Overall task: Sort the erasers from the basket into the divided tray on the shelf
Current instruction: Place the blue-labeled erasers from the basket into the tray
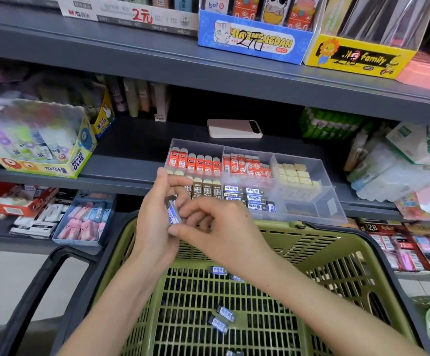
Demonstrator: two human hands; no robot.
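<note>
**Fig.** Head view, hands over basket.

L hand [155, 217] was clamped on a blue-white eraser [173, 213], fingers curled round it w/ thumb raised. R hand [208, 227] pinched the same eraser's lower end btwn thumb & forefinger, other fingers curled in. Both hands met above the far rim of the green basket [280, 224].

Below the hands & nearer the person, loose erasers [225, 313] of the same blue-white type lay on the basket floor: one just under the R wrist, two side by side nearer still, more at the frame's bottom edge.

Just beyond the hands, the divided tray [319, 209] sat at the front edge of the shelf [121, 173], its near-left corner hidden by L fingers.

Compartments, far row, from above L hand out past R hand:
- red erasers [193, 160]
- smaller red-white erasers [247, 165]
- cream blocks [293, 173]

Near row:
- brown 2B erasers [206, 187], directly behind the hands
- stocked blue-white erasers [252, 199], just beyond R fingertips

Beyond the tray a phone [234, 128] lay flat on the shelf. Well off to the L of L hand stood a glue box [47, 165].
</note>
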